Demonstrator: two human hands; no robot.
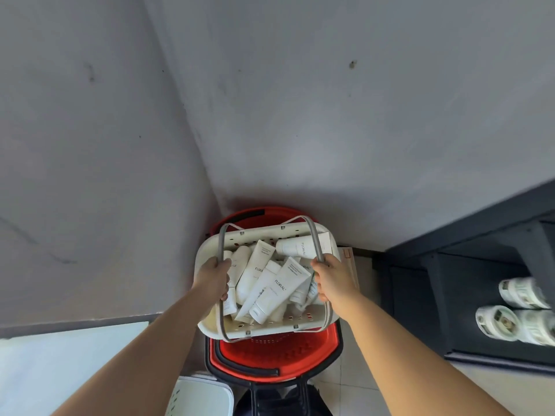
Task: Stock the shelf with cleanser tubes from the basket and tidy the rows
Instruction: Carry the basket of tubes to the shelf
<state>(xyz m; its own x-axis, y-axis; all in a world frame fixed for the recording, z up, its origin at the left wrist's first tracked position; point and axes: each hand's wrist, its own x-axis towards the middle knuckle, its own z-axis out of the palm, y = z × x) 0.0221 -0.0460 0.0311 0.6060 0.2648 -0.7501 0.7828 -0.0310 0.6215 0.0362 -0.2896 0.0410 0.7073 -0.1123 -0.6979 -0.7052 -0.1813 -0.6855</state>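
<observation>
Stocking looks unstarted: left hand [214, 277] and right hand [332, 277] each clasp a handle of the white basket [264, 327], tubes [277, 291] heaped inside, shelf [468, 241] at three o'clock.

Bare wall [300, 115] fills the upper frame. At right, the dark shelf [468, 250] lies open but for jars [516, 307] at lower right. A red basket [270, 352] blocks the floor at lower centre.
</observation>
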